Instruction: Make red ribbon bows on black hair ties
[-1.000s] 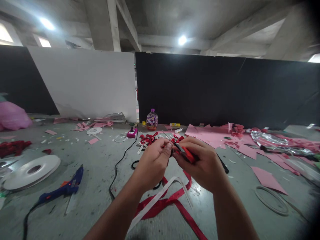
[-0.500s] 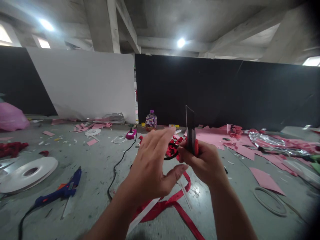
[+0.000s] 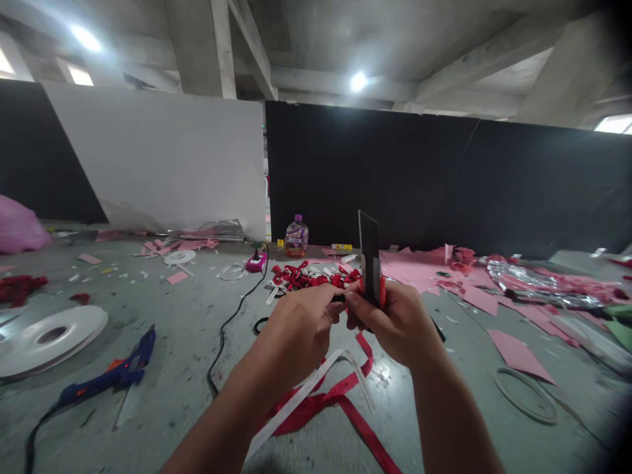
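Note:
My left hand [image 3: 299, 329] is closed, its fingertips pinching a thin black band [image 3: 338, 298] that runs across to my right hand. A utility knife with a broad upright blade [image 3: 370, 253] and an orange-red body sits in the grip of my right hand [image 3: 402, 322]. That hand's thumb and fingers also meet the band's other end; the rest of the band is hidden by the fingers. Below both hands lie a red ribbon [image 3: 363, 431] and a white strip [image 3: 296, 403]. Just beyond the hands is a heap of small red ribbon pieces [image 3: 301, 276].
A blue glue gun [image 3: 126, 368] and a white spool [image 3: 79, 326] lie at left. A purple-capped bottle [image 3: 297, 237] stands before the black panel [image 3: 419, 178]. Pink sheets [image 3: 518, 352], crinkled clear wrap [image 3: 523, 280] and a grey ring [image 3: 526, 395] are at right. A black cable [image 3: 232, 316] crosses the table.
My left hand has gone from spread fingers to a pinch on the black band and turned downward. The band no longer shows as an open loop. My right hand keeps the knife upright.

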The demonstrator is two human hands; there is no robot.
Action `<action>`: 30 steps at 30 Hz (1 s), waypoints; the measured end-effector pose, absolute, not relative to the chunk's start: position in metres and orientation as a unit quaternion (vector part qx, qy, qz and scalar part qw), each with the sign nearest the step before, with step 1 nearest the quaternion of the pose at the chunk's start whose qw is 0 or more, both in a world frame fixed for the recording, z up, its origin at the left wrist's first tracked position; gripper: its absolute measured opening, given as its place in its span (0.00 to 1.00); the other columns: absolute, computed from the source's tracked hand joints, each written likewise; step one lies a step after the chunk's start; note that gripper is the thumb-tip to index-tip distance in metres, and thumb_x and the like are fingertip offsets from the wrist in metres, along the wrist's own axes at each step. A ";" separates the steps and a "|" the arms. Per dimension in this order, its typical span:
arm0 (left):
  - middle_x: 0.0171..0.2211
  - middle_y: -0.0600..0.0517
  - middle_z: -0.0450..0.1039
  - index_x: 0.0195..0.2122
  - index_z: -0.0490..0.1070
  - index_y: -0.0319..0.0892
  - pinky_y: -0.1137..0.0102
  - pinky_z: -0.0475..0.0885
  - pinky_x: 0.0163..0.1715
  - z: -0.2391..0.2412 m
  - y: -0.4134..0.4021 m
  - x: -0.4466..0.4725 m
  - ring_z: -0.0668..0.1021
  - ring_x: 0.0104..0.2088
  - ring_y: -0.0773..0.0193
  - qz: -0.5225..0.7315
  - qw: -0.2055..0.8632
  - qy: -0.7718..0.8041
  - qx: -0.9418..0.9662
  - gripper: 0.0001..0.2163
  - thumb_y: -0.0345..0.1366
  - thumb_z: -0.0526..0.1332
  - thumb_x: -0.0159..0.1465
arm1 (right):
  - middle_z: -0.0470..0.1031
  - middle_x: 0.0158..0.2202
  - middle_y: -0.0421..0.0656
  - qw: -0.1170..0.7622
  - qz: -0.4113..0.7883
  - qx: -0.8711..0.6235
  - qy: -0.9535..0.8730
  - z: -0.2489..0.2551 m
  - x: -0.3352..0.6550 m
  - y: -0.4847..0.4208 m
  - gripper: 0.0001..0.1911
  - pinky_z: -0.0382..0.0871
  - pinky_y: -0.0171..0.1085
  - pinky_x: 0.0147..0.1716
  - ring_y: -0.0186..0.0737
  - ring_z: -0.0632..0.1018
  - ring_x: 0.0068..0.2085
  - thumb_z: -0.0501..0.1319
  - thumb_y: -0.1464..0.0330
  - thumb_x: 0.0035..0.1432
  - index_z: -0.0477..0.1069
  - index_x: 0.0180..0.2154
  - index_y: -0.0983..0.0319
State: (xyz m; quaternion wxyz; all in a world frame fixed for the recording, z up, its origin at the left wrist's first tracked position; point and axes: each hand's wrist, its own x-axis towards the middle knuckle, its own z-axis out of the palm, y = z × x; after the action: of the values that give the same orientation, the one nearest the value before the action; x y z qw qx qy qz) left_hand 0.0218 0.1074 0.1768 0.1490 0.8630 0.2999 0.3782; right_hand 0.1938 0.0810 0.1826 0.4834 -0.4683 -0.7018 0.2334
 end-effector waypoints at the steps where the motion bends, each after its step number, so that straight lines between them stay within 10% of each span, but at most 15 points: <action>1: 0.28 0.51 0.75 0.32 0.70 0.41 0.69 0.62 0.28 0.177 0.107 0.021 0.72 0.27 0.64 0.375 0.144 0.306 0.863 0.12 0.31 0.50 0.69 | 0.75 0.21 0.40 0.480 0.230 -0.468 -0.705 0.184 0.194 0.080 0.12 0.67 0.33 0.23 0.32 0.74 0.23 0.60 0.64 0.62 0.75 0.32 0.64; 30: 0.18 0.55 0.59 0.23 0.52 0.45 0.67 0.45 0.23 0.176 0.106 0.019 0.58 0.19 0.66 0.349 0.002 0.304 0.886 0.13 0.36 0.46 0.67 | 0.68 0.25 0.34 0.448 -0.031 -0.458 -0.767 0.177 0.192 0.074 0.05 0.60 0.31 0.27 0.30 0.68 0.27 0.61 0.74 0.59 0.69 0.31 0.60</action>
State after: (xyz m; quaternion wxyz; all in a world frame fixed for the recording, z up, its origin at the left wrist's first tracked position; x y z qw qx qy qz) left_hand 0.0187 0.1055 0.1764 0.0024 0.8863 0.3041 0.3493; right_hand 0.1922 0.0743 0.1766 0.4485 -0.4575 -0.7672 -0.0313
